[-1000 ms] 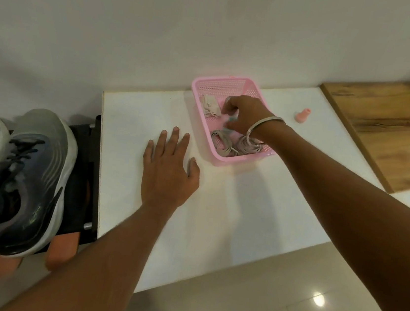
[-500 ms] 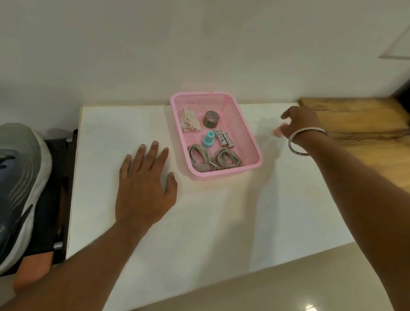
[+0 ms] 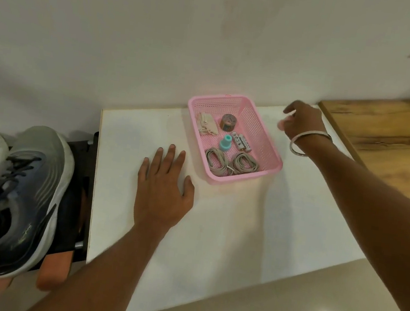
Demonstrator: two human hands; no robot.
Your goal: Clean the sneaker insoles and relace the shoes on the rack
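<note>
Far left: pair of grey-blue sneakers [image 3: 10,198], dark laces in, sitting on a black rack [image 3: 78,191] that butts against the white desk [image 3: 215,234].

Left hand [image 3: 162,189] lies flat on the desk, fingers straight and spread, holding nothing, just beside the pink basket [image 3: 272,148].

In the basket: two grey lace coils [image 3: 231,163] at the near end, a teal cap [image 3: 225,143], two batteries [image 3: 241,142], a brown tape roll [image 3: 228,122], a crumpled beige scrap [image 3: 207,127].

Right hand [image 3: 302,122], thin bangle [image 3: 306,144] at the wrist, reaches past the basket's right side. Fingers curl down over something pinkish at the tips; cannot tell whether it grips. Wooden board [image 3: 386,141] beyond.
</note>
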